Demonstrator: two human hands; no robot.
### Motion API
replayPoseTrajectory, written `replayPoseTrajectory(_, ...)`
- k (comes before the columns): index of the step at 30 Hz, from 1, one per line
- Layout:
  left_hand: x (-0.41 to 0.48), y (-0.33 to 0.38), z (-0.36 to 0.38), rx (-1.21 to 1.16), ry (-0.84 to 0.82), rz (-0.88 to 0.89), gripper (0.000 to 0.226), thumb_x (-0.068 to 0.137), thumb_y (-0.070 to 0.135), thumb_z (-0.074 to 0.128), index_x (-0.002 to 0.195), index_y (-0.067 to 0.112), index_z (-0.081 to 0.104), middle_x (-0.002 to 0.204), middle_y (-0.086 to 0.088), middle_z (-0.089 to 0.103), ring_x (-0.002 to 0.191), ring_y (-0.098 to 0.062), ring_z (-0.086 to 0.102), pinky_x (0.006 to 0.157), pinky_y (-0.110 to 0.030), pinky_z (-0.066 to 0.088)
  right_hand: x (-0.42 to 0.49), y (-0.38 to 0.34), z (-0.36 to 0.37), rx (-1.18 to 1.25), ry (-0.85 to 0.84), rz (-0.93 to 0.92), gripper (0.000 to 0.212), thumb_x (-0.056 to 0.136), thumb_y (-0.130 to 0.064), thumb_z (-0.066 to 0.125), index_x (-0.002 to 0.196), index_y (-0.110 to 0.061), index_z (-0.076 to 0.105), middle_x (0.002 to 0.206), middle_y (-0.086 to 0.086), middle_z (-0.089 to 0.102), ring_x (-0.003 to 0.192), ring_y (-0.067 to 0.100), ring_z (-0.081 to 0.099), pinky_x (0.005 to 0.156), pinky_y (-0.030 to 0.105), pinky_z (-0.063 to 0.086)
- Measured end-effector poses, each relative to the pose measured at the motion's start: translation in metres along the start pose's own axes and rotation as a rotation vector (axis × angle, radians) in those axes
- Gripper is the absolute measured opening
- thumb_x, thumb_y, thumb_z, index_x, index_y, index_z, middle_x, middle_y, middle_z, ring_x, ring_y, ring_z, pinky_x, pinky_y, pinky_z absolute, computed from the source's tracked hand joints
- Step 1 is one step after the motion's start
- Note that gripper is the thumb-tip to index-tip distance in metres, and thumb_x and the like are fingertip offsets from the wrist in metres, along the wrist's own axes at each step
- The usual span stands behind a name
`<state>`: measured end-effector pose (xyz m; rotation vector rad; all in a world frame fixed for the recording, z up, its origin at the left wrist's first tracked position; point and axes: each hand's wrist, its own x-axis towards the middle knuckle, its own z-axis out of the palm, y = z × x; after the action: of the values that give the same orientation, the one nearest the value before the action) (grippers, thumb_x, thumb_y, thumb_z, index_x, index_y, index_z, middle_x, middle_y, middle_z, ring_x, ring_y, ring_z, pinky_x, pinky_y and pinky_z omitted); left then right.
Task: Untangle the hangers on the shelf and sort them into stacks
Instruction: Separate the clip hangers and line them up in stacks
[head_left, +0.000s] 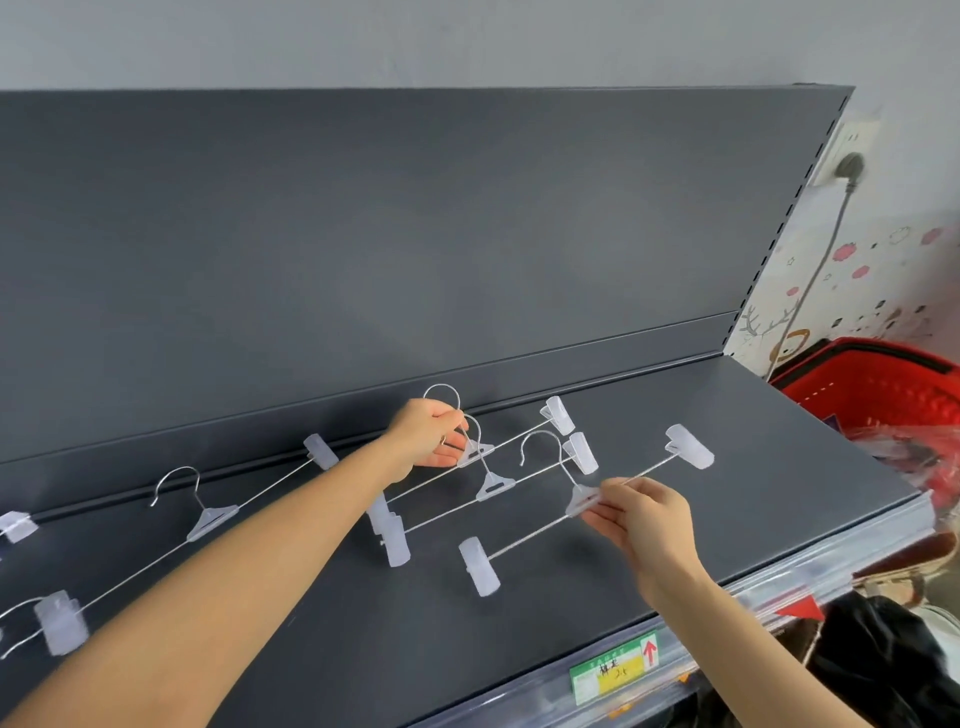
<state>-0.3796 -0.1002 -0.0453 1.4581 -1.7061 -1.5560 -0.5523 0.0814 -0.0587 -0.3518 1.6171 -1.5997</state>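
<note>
Your left hand (431, 436) reaches to the far side of the shelf (753, 493), fingers curled round the wire neck of the far hanger (475, 453) just under its hook. That grip anchors the piece against the back panel (415, 234) while the other hand works. Your right hand (647, 519) pinches the clear plastic centre of the near hanger (581, 501) between thumb and fingertips, a sensible hold because the centre lets you turn the whole bar without the end clips swinging. Between the two lies the middle hanger (493, 487), and all three overlap. The near one's hook appears to cross the middle one's bar, which is probably why you hold one piece at each edge of the cluster rather than tugging a single one. To the left a lone hanger (210, 519) lies flat and apart, free of the tangle, with parts of more hangers (15, 525) at the left edge. No neat stack shows yet, so the sorting looks barely begun. Ease the near hanger toward you and tip its hook clear, since the clips could snag a wire. A red basket (883, 400) stands off the shelf's right end.
</note>
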Motion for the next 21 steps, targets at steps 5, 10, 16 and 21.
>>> replayPoseTrajectory(5,0.008,0.003,0.000,0.024,-0.039,-0.010,0.020,0.095,0.017,0.050,0.088,0.006,0.065,0.078,-0.011,0.065,0.062,-0.018,0.062,0.062,-0.025,0.058,0.015,0.005,0.017,-0.031,-0.034,0.125,0.010,0.086,0.008,0.052,0.079,0.006,0.058,0.084,0.025,0.068,0.076,0.033,0.071,0.063,0.031,0.059)
replayPoseTrajectory(10,0.017,0.002,-0.004,-0.005,-0.028,-0.024,0.020,0.094,0.018,0.051,0.087,0.006,0.066,0.078,-0.010,0.064,0.063,-0.019,0.061,0.067,-0.028,0.058,0.020,0.012,0.024,-0.004,-0.075,0.233,0.008,0.086,0.008,0.052,0.089,0.012,0.058,0.085,0.028,0.068,0.077,0.032,0.071,0.065,0.032,0.058)
replayPoseTrajectory(16,0.023,0.005,-0.005,-0.043,-0.022,-0.015,0.021,0.095,0.019,0.051,0.088,0.007,0.067,0.080,-0.010,0.065,0.065,-0.018,0.062,0.064,-0.026,0.057,0.026,0.008,0.025,0.024,-0.087,0.237,0.006,0.086,0.009,0.054,0.088,0.013,0.059,0.084,0.027,0.068,0.076,0.032,0.070,0.068,0.034,0.059)
replayPoseTrajectory(21,0.028,0.006,0.005,0.020,-0.040,0.000,0.021,0.095,0.019,0.051,0.090,0.007,0.067,0.079,-0.009,0.066,0.063,-0.017,0.063,0.062,-0.025,0.058,0.028,0.013,0.030,-0.051,-0.138,0.252,0.009,0.087,0.004,0.059,0.087,0.012,0.061,0.086,0.026,0.068,0.076,0.031,0.071,0.064,0.030,0.060)
